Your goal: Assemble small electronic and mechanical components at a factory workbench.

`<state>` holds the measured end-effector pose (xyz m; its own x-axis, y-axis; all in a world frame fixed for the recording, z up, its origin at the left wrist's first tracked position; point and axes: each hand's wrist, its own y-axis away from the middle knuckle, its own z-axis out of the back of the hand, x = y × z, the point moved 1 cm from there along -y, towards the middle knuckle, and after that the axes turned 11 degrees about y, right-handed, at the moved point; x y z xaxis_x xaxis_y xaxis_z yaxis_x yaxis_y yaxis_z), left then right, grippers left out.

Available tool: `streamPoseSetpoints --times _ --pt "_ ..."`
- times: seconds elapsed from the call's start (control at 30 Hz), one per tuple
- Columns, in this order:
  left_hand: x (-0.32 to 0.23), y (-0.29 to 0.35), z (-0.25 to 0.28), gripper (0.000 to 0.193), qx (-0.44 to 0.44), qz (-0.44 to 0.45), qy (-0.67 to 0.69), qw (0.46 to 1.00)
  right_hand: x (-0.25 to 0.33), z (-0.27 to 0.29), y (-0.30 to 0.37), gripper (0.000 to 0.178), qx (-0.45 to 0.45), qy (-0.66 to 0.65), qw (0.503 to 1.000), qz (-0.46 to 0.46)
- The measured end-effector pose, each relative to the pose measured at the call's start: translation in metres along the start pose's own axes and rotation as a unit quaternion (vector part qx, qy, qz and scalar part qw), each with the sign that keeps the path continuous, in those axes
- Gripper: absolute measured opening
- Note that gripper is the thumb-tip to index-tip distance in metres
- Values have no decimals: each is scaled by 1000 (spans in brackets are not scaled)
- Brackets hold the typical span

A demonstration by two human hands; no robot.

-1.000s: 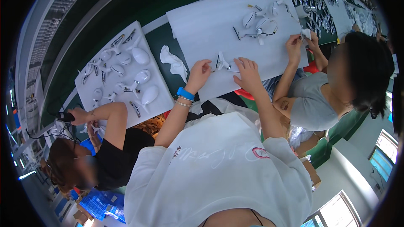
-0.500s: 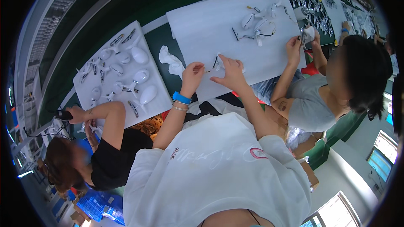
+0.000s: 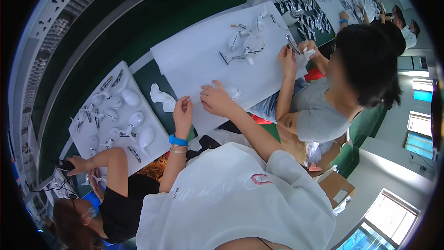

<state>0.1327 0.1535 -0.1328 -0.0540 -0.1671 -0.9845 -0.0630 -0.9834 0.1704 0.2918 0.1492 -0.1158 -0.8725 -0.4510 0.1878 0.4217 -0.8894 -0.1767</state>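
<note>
My left hand (image 3: 183, 107) is closed in a pinch near the front left of the paper-covered table. Between it and my right hand runs a thin yellowish stick-like piece (image 3: 197, 103), whose kind is too small to tell. My right hand (image 3: 217, 99) is bent over with its fingers closed, and most of what it grips is hidden beneath them. A little white shows at its fingertips. Beside its knuckles lies a glossy white rounded part (image 3: 234, 93). A crumpled white cloth (image 3: 162, 97) rests left of my left hand.
White paper (image 3: 185, 60) covers the table, with white and chrome fittings (image 3: 243, 46) farther back. A left-hand board (image 3: 157, 146) bears several white rounded parts. Co-workers sit on both sides; the right one holds a chrome part (image 3: 292, 44) and a cloth. Many chrome pieces (image 3: 307, 16) lie beyond.
The view has turned, shifting the scene leftward. My right hand's fingers, spread before, have folded down. The right co-worker's chrome part has changed its tilt.
</note>
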Motion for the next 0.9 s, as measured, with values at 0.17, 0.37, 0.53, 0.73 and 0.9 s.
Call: streamPoseSetpoints --times 0.17,0.37,0.53,0.73,0.9 --pt "-4 1 4 15 -8 5 3 1000 -4 -2 1 11 7 -72 996 -45" --pt "5 2 10 13 -8 8 20 1000 1 20 2 14 10 -132 990 -44" --pt "2 3 12 13 -9 23 63 998 3 3 7 15 -46 -112 992 -48" --pt "-4 7 10 13 -25 66 131 989 6 0 9 13 -77 -152 980 -98" --pt "-13 13 12 17 -15 89 170 981 5 -3 13 12 -71 -198 969 -132"
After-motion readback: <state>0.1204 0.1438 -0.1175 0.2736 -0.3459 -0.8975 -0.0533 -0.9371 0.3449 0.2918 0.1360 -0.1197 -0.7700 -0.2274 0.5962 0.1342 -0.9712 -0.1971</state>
